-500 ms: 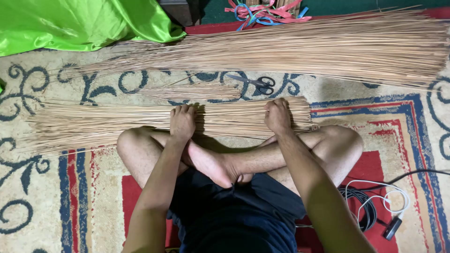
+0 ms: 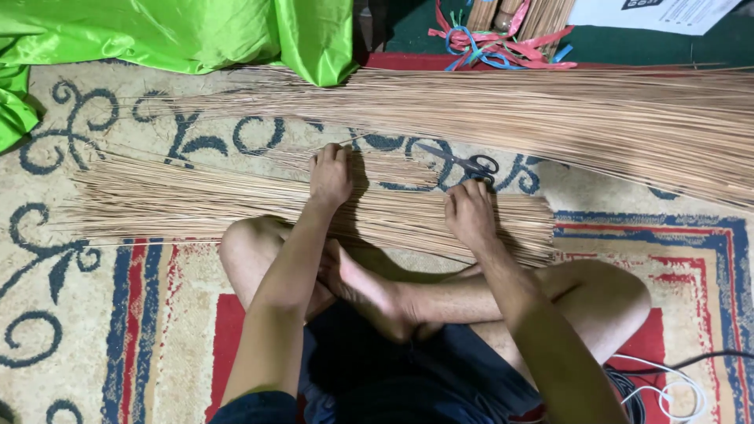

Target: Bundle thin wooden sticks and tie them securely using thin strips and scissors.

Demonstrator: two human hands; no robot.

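A single printed white sheet (image 2: 656, 13), with a small black patch and lines of dark print, lies at an angle on dark green floor, far beyond and to the right of the right hand's fingers (image 2: 471, 192); the frame's edge crops it.

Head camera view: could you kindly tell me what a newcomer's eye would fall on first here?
Two long spreads of thin tan sticks lie across the patterned rug: the far bundle and the near bundle. The left hand and right hand press flat on the near one, above crossed bare legs. A bright green cloth fills the top left, and scissors lie between the bundles.
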